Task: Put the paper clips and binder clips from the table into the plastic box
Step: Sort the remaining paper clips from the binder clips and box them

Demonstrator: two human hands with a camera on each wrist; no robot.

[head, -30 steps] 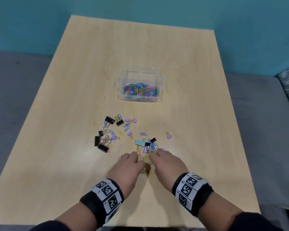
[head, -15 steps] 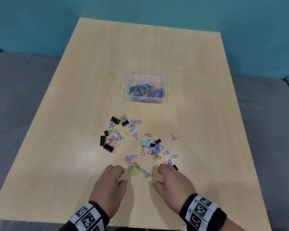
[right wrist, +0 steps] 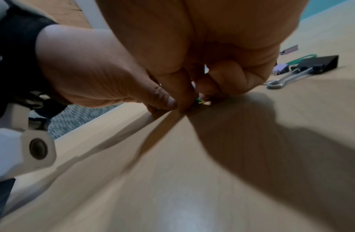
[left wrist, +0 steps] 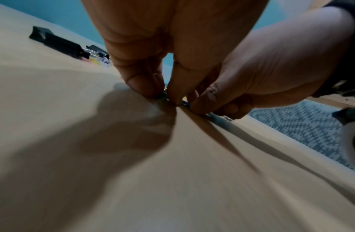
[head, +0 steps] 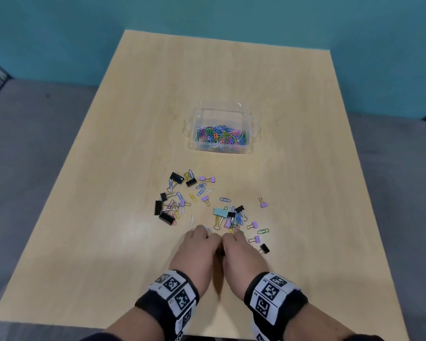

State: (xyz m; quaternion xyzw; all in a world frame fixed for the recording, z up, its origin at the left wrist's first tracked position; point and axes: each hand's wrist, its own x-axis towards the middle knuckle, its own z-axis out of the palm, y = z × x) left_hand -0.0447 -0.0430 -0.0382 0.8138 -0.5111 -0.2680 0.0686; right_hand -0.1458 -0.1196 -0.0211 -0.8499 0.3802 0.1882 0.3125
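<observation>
A clear plastic box (head: 248,134) with colourful paper clips inside stands mid-table. Loose paper clips (head: 201,188) and binder clips lie scattered in front of it: black ones (head: 176,177), a teal one (head: 220,212), purple ones (head: 263,205). My left hand (head: 207,238) and right hand (head: 231,239) meet knuckle to knuckle at the near side of the scatter. In the left wrist view my left hand (left wrist: 164,94) curls its fingertips down onto a small bunch of paper clips (left wrist: 164,95). In the right wrist view my right hand (right wrist: 194,102) pinches green and yellow paper clips (right wrist: 200,100) against the table.
The wooden table (head: 96,242) has bare room left, right and behind the box. A small black binder clip (head: 265,248) and purple clips (head: 255,225) lie just right of my right hand. Grey upholstery surrounds the table under a teal wall.
Half a second ago both hands were apart and nearer me, with a bunch of paper clips lying between them. They have moved forward and together and now cover that bunch.
</observation>
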